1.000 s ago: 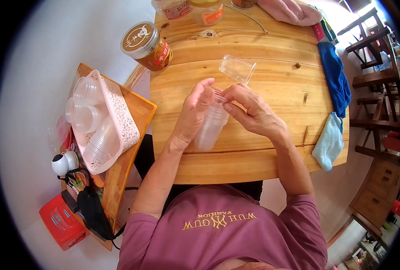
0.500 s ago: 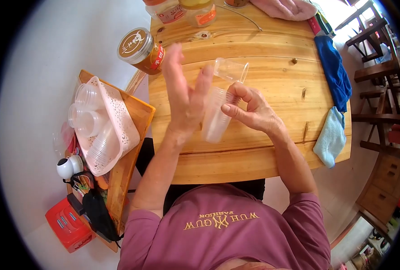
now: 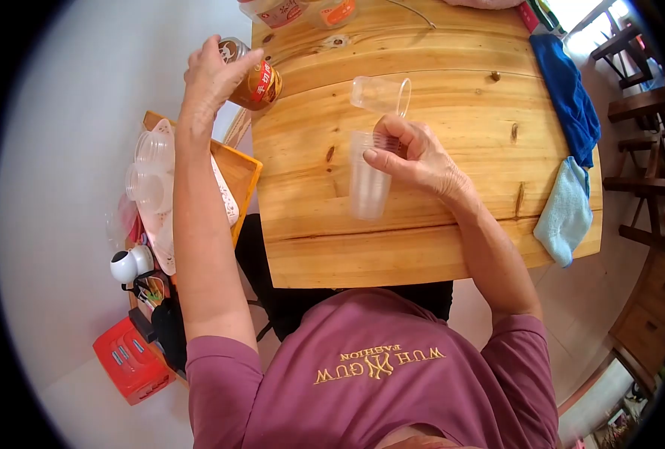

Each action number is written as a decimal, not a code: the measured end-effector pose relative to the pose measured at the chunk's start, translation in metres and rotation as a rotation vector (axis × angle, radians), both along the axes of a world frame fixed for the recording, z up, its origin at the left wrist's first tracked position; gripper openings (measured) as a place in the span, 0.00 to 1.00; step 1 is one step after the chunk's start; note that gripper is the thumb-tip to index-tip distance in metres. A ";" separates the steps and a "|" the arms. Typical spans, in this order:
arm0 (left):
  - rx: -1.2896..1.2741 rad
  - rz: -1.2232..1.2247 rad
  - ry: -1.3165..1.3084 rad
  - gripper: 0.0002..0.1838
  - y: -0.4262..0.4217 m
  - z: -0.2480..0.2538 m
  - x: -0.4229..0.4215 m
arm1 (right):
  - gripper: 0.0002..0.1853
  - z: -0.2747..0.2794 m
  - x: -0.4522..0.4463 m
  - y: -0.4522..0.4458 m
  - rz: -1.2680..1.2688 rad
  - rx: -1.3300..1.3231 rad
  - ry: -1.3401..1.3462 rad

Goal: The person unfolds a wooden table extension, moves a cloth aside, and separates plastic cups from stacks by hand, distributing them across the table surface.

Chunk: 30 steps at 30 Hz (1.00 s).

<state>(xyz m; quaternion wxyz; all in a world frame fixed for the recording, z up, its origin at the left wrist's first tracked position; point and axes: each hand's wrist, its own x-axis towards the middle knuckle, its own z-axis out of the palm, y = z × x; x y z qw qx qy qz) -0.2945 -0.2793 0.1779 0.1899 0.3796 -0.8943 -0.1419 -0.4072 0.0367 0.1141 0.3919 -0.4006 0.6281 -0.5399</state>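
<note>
My right hand (image 3: pixel 415 157) grips a stack of nested clear plastic cups (image 3: pixel 368 187) near its rim end, with thumb and fingers round it. Just beyond that hand, a single clear cup (image 3: pixel 377 93) lies on its side on the wooden table (image 3: pixel 310 247). At the table's left edge, my left hand (image 3: pixel 211 78) is at the lid of a brown jar (image 3: pixel 261 84) with a red label. Its thumb and fingers are spread, and part of the lid shows between them. Whether they touch the jar I cannot tell.
A pink basket (image 3: pixel 224 191) of clear plastic cups (image 3: pixel 153 176) stands at left, partly behind my left arm. Two jars (image 3: pixel 332 11) stand at the far edge. Blue cloth (image 3: pixel 564 97) and light blue cloth (image 3: pixel 564 213) hang along the right edge. A red box (image 3: pixel 132 363) sits lower left.
My left hand has moved left and away from the cup stack to the brown jar. My right hand still holds the stack, now more upright in view. The view has shifted slightly.
</note>
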 end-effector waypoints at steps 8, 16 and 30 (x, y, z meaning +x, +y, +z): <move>0.107 -0.154 -0.121 0.53 0.038 0.020 0.002 | 0.22 0.003 0.001 -0.001 0.034 0.044 0.053; 0.073 -0.265 -0.226 0.54 0.038 0.033 -0.009 | 0.23 0.002 0.000 -0.002 0.073 0.032 0.097; 0.039 -0.382 -0.560 0.46 0.077 0.065 0.041 | 0.23 0.004 0.002 -0.003 0.099 0.074 0.104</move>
